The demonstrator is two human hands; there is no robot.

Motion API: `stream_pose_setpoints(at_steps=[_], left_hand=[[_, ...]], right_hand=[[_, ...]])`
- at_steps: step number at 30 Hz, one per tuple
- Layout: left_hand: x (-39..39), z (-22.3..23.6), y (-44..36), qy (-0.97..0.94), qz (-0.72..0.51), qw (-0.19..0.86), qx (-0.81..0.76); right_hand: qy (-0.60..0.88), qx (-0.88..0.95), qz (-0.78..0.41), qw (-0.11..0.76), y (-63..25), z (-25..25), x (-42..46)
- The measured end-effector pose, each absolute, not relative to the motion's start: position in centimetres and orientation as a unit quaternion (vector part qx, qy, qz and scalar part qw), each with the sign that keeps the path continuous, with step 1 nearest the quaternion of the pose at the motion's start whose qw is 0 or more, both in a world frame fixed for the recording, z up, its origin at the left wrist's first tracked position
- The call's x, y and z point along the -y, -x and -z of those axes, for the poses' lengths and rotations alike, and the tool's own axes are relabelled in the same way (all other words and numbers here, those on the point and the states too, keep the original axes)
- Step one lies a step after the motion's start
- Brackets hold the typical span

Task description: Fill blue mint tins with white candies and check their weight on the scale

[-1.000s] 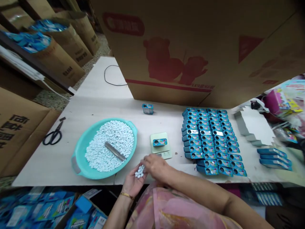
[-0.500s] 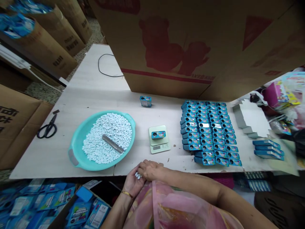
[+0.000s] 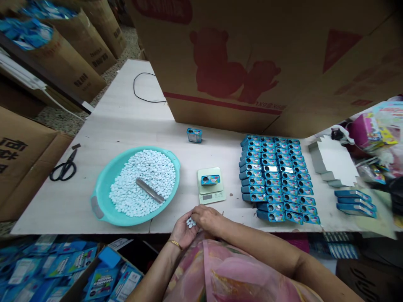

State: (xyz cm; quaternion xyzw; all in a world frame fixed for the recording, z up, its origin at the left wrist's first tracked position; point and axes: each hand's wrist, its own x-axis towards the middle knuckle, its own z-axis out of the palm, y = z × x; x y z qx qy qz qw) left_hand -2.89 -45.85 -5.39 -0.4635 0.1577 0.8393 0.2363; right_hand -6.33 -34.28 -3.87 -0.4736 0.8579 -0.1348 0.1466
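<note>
Several small white mint-like pellets (image 3: 190, 222) lie in the cupped palm of my left hand (image 3: 181, 233), at the table's front edge. My right hand (image 3: 208, 219) rests against it, its fingers bent over the pellets; whatever they pinch is hidden. Just beyond is a small digital scale (image 3: 215, 198) carrying one blue tin (image 3: 210, 180) with a dark round hole on top. To the left sits a turquoise basin (image 3: 102, 184) full of the same pellets, with a curved metal strip (image 3: 150, 191) lying on them.
Rows of blue tins (image 3: 273, 180) stand at right, beside a white stepped block (image 3: 338, 161) and several flat blue tins (image 3: 355, 203). One tin (image 3: 194, 135) stands near a big carton (image 3: 226, 113). Scissors (image 3: 64, 167) lie far left. Boxes of blue packs (image 3: 100, 279) are below the table.
Both hands have moved slightly right and up, nearer the scale. The left palm shows more of the pellets. The tin stays on the scale.
</note>
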Motion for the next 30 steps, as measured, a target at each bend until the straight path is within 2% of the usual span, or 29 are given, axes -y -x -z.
stream_pose_setpoints(at_steps=[7,12,15,21,30], left_hand=[[45.5,5.2,2.4,0.514,-0.814,0.247,-0.115],[46.0,5.4,3.2,0.495,-0.833,0.202,-0.142],[46.8,5.2,3.8,0.483,-0.836,0.205,-0.157],[47.7,5.2,3.7,0.480,-0.844,0.179,-0.158],[46.8,6.1,3.9,0.461,-0.858,0.181,-0.133]], right_hand=[[0.504,-0.829,0.208,0.128,5.8,4.1,34.2],[0.379,-0.863,0.328,0.064,10.2,3.1,32.9],[0.334,-0.885,0.322,0.034,13.4,3.1,32.2],[0.315,-0.907,0.276,0.046,15.5,3.9,32.1],[0.233,-0.876,0.419,0.051,14.5,2.2,33.0]])
